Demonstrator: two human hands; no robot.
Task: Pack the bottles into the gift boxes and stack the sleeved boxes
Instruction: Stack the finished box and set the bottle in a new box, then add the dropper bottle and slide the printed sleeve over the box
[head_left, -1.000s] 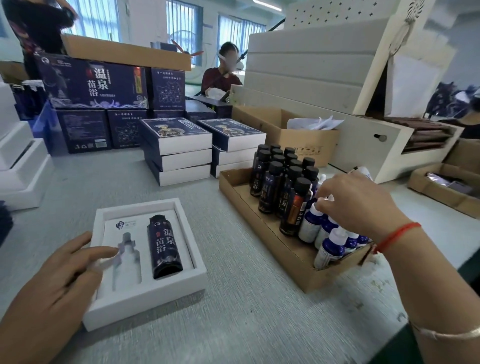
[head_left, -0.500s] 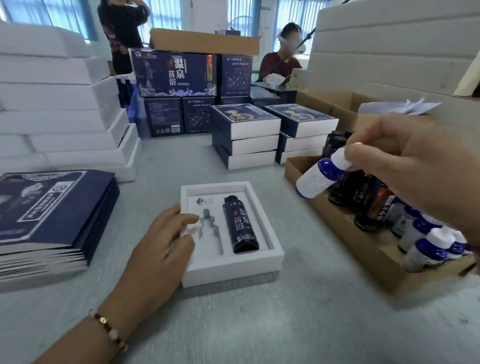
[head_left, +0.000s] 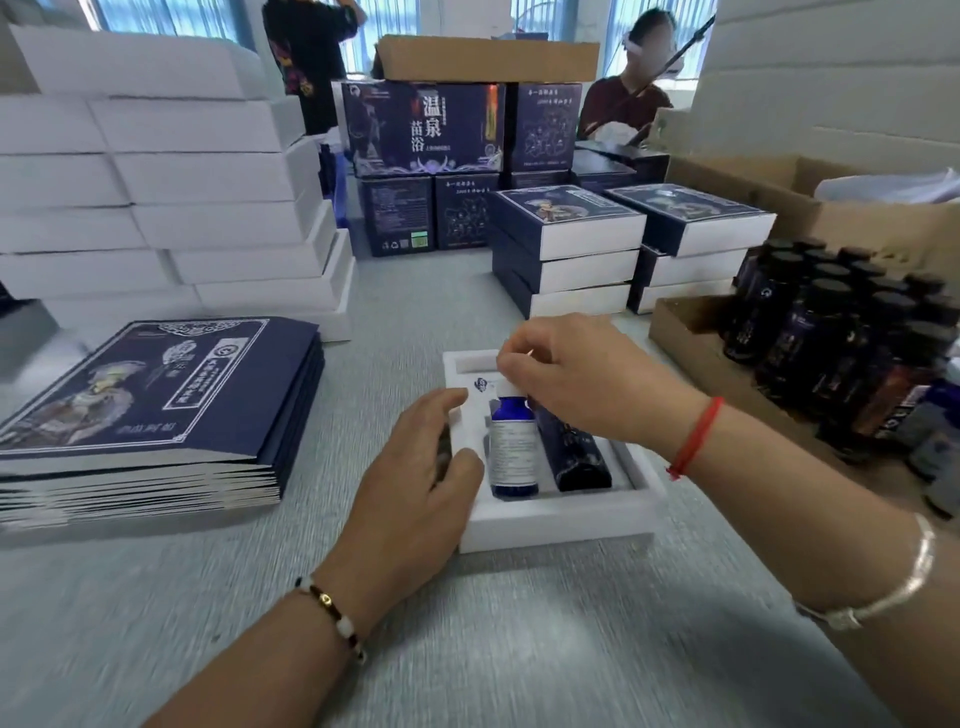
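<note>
A white gift box (head_left: 556, 525) with a foam insert lies on the grey table in front of me. A dark bottle (head_left: 576, 452) lies in its right slot. A small blue dropper bottle (head_left: 513, 447) with a white cap sits in the left slot, and my right hand (head_left: 587, 379) pinches its cap from above. My left hand (head_left: 421, 467) rests on the box's left edge, fingers spread on the foam. A stack of flat dark blue sleeves (head_left: 150, 410) lies to the left. Two stacks of sleeved boxes (head_left: 566, 249) stand behind.
A cardboard tray (head_left: 685, 332) of dark bottles (head_left: 831, 332) and dropper bottles stands at right. White boxes (head_left: 171, 192) are piled at back left. Dark blue cartons (head_left: 426, 156) stand at the far side, with two people behind them. A large cardboard box (head_left: 810, 202) is at right.
My right hand carried the blue dropper bottle from above the tray leftward and down into the box's left slot. My left hand stayed on the box's left edge.
</note>
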